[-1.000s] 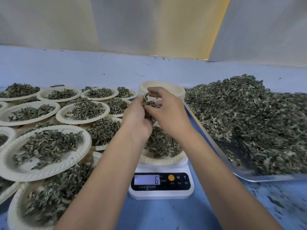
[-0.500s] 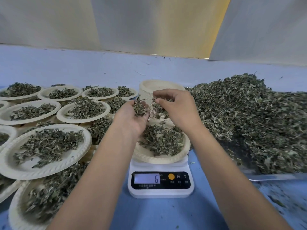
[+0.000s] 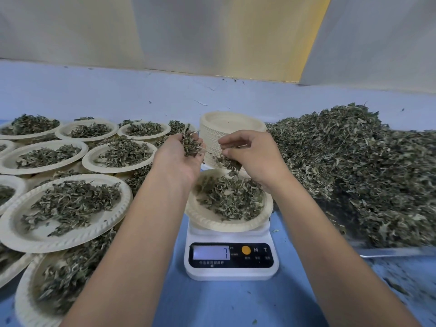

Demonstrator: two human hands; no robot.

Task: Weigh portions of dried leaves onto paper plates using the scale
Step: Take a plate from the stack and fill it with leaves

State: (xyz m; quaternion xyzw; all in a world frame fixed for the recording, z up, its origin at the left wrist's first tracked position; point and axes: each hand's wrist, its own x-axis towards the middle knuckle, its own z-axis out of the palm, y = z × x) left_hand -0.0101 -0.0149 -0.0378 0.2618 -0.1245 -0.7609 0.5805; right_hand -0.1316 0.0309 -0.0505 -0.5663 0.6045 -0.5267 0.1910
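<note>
- I am reading a lone "7" on the display of the scale [image 3: 230, 267], with "M" and "T" sitting beside an orange button. The small print under them is too fine for me to read.
- The plate [image 3: 210, 220] is resting on the scale, directly below both sets of fingers, and is carrying a loose heap of leaves [image 3: 231, 199].
- The left hand [image 3: 181, 159] is cupping palm-up, its fingers curling round a clump of leaves.
- The right hand [image 3: 252, 154] is pinching a few leaves between thumb and narrowed fingertips, just above the plate.
- A stack [image 3: 232, 125] of empty plates is standing just behind the fingertips.
- A big pile [image 3: 354, 166] of leaves is lying on a tray [image 3: 389, 252], right of the right fingers.
- Filled plates [image 3: 14, 232] are overlapping one another, left of the left fingers.
</note>
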